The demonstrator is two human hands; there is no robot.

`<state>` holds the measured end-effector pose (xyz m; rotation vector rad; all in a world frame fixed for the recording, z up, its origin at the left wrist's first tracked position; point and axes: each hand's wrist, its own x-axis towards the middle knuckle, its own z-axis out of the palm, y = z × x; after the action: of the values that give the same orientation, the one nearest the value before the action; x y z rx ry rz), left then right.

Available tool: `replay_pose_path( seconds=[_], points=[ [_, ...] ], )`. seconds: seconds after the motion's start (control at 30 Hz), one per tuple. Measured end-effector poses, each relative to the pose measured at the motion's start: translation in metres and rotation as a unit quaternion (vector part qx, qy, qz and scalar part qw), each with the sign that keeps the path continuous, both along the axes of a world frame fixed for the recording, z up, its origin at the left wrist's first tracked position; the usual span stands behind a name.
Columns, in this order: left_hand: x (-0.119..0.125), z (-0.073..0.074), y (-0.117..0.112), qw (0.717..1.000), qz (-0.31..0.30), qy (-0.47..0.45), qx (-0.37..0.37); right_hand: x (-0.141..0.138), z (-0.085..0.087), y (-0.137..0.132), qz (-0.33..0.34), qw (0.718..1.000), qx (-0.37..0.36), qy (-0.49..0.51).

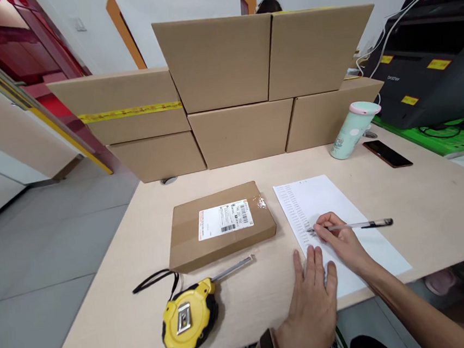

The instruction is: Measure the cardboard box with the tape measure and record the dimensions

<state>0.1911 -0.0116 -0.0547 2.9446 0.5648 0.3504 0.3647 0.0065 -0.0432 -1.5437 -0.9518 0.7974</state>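
My right hand (340,237) grips a pen (358,226), its tip resting on a printed sheet of paper (328,197) with a column of small text down its left side. My left hand (313,297) lies flat with fingers stretched out, pressing on the sheet's near left corner and the table. A flat sealed cardboard parcel (220,224) with a white shipping label lies just left of the sheet. In front of the parcel sits a yellow tape measure (188,317) with a short length of blade pulled out and a black strap.
Stacked cardboard boxes (227,87) form a wall at the back of the light wooden table (422,194). A mint cup with a pink lid (353,129) and a dark phone (386,153) lie at back right, beside a black printer (429,56). Floor drops off left.
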Motion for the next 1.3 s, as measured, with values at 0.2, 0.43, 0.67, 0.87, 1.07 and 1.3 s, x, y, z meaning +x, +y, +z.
replay_pose_path(
  seconds=[0.2,0.43,0.67,0.87,1.07,1.3],
  points=[
    [0.001,0.000,-0.001,0.999,0.016,0.001,0.027,0.001,-0.007,-0.002,-0.034,0.998,-0.026,-0.050],
    [0.003,-0.001,-0.003,0.999,0.018,0.002,0.039,0.003,-0.009,-0.005,-0.044,0.984,-0.011,-0.173],
    [0.004,-0.003,-0.003,0.999,0.018,0.002,0.035,0.001,-0.008,-0.005,-0.033,0.981,-0.021,-0.189],
    [0.005,-0.004,-0.002,0.999,0.014,0.001,0.036,0.000,-0.005,-0.003,-0.032,0.979,-0.028,-0.198],
    [0.005,-0.004,-0.002,1.000,0.010,0.000,0.030,0.000,-0.004,-0.003,-0.031,0.978,-0.029,-0.204],
    [0.006,-0.007,-0.003,0.999,0.011,-0.005,0.032,0.001,-0.006,-0.004,-0.034,0.980,-0.020,-0.194]
  ],
)
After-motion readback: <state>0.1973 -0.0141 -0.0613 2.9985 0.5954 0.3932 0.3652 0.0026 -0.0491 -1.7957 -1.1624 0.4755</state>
